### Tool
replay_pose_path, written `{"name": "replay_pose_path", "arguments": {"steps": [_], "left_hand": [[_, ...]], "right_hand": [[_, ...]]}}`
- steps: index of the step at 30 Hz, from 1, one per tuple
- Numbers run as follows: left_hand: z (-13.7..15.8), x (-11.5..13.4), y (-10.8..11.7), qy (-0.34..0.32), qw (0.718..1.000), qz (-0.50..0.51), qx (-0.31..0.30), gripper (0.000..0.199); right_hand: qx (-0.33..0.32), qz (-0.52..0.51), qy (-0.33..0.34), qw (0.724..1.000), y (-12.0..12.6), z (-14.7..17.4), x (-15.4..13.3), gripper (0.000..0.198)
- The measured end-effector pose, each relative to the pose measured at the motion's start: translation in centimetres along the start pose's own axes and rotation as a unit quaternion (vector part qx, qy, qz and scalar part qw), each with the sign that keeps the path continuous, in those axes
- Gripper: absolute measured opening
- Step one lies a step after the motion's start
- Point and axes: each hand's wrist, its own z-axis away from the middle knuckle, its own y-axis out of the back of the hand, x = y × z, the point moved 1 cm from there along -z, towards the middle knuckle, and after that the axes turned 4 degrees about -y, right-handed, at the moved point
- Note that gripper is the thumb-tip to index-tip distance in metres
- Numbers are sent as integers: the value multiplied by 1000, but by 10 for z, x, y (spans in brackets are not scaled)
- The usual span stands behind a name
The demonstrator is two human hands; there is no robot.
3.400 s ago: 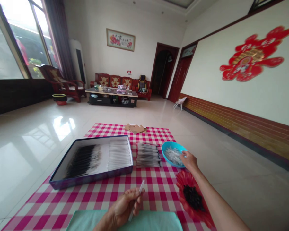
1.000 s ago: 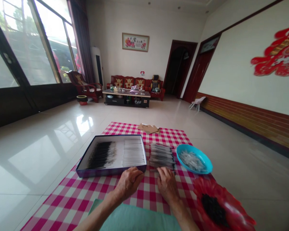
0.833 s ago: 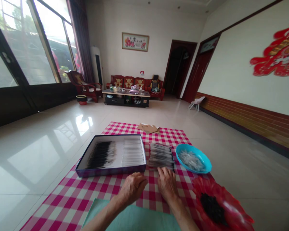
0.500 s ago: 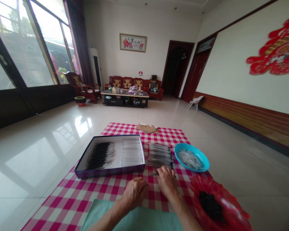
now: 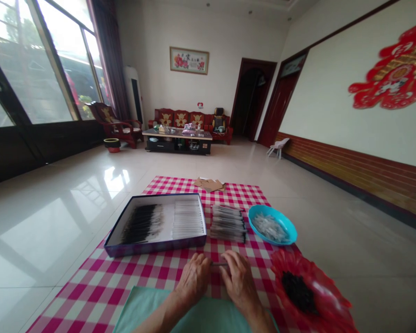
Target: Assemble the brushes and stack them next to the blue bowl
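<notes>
Pen: level between the two hands, right of the box and nearer the person than it.
Right hand: thumb and forefinger pinch the pen's right end.
Left hand: fingers curled close together at the pen's left end; the tips are hidden, so I cannot tell whether they pinch it.
Change: half a second ago the right hand was at the pile's near edge; now it is clear of it, closer to the left hand.
Pile: just right of the box, on the checked cloth.
Bowl: farther right of the box, past the pile, holding clear pieces.
Red dish: right of the box, nearer the person, holding black pieces.
</notes>
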Motion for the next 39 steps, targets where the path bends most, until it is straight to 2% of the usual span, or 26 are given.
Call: {"name": "replay_pose_path", "arguments": {"steps": [2, 5, 7, 10, 12, 13, 15, 20, 26, 33, 39], "left_hand": [[4, -6, 3, -2, 1000, 15, 18, 22], [6, -13, 9, 16, 999, 41, -2, 23], [6, -13, 13, 23, 999, 44, -13, 23], [4, -9, 16, 29, 999, 8, -13, 21], [1, -3, 16, 31, 999, -28, -11, 17], [-1, 1, 16, 31, 999, -43, -7, 15], [-5, 11, 13, 28, 998, -59, 6, 13], [-12, 32, 1, 23, 998, -51, 29, 12], [-9, 34, -2, 30, 997, -52, 51, 13], [-6, 35, -4, 32, 998, -49, 9, 16], [-7, 34, -3, 35, 999, -38, 0, 15]], "right_hand": [[43, -50, -60, 996, 2, 4, 18, 25], [34, -152, -169, 973, 3, 9, 39, 27], [13, -234, -246, 940, 3, 12, 45, 30], [-8, -351, -351, 868, 2, 14, 42, 37], [-15, -398, -384, 833, 0, 15, 36, 39], [-16, -408, -391, 825, -2, 16, 33, 39], [-21, -410, -390, 824, -4, 16, 28, 39], [-37, -387, -361, 848, -9, 14, 20, 39], [-43, -327, -342, 880, -5, 12, 14, 40], [-56, -389, -323, 861, 2, 13, 16, 35], [-43, -387, -268, 881, 5, 12, 22, 27]]}}
